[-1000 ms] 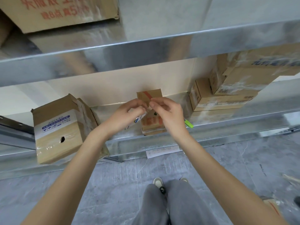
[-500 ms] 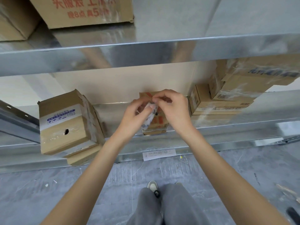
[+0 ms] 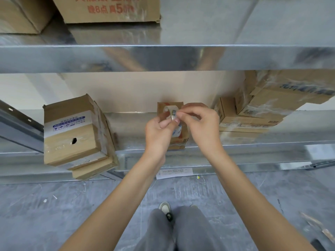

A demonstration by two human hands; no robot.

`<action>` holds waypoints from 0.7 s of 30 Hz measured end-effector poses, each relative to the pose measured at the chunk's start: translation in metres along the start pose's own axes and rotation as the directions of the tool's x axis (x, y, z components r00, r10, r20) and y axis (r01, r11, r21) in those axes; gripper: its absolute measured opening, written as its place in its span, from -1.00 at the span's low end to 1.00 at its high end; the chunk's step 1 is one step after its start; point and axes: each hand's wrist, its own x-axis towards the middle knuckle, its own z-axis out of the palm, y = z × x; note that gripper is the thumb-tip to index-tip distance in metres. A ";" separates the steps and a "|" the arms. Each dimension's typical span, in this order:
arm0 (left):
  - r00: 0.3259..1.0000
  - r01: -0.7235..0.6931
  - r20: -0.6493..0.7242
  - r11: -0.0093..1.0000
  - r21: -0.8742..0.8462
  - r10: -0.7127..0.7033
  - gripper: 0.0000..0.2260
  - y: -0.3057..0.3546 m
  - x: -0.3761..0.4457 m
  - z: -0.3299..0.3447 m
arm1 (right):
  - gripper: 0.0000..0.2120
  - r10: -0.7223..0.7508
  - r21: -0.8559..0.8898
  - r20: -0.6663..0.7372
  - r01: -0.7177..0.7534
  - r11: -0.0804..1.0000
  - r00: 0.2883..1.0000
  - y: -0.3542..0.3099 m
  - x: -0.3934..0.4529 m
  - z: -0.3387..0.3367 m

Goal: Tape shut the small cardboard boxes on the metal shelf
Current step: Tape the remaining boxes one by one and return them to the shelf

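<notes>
A small cardboard box [image 3: 183, 140] with red print sits on the lower metal shelf [image 3: 134, 129], mostly hidden behind my hands. My left hand [image 3: 159, 134] holds a roll of clear tape [image 3: 172, 113] upright in front of the box. My right hand [image 3: 201, 122] pinches the roll's edge with thumb and forefinger, touching my left thumb. Whether a loose end of tape is lifted off the roll is too small to tell.
A taped box [image 3: 72, 134] with a round hole stands at the shelf's left, overhanging the front edge. Stacked, tape-wrapped boxes [image 3: 257, 113] fill the right. The upper shelf [image 3: 163, 58] carries large cartons [image 3: 112, 9]. A paper slip [image 3: 174, 173] lies on the grey floor.
Both hands have lifted the tape roll higher and turned it upright in front of the small box. The view has tilted down a little. A green object by the right hand is no longer visible.
</notes>
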 end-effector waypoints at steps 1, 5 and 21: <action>0.999 0.029 -0.021 0.999 -0.025 -0.030 -0.76 -0.001 -0.001 0.002 | -0.85 0.092 0.096 0.001 -0.092 0.991 0.996 0.000 0.000 0.001; 0.992 0.102 -0.064 0.986 -0.132 -0.111 -0.82 -0.006 -0.004 0.008 | -0.91 0.375 0.403 -0.025 -0.334 0.852 0.927 0.000 -0.001 0.006; 0.990 -0.083 -0.118 0.992 -0.095 0.072 -0.79 -0.011 -0.008 -0.004 | -0.41 0.543 0.687 0.313 -0.580 0.437 0.779 0.011 0.008 0.016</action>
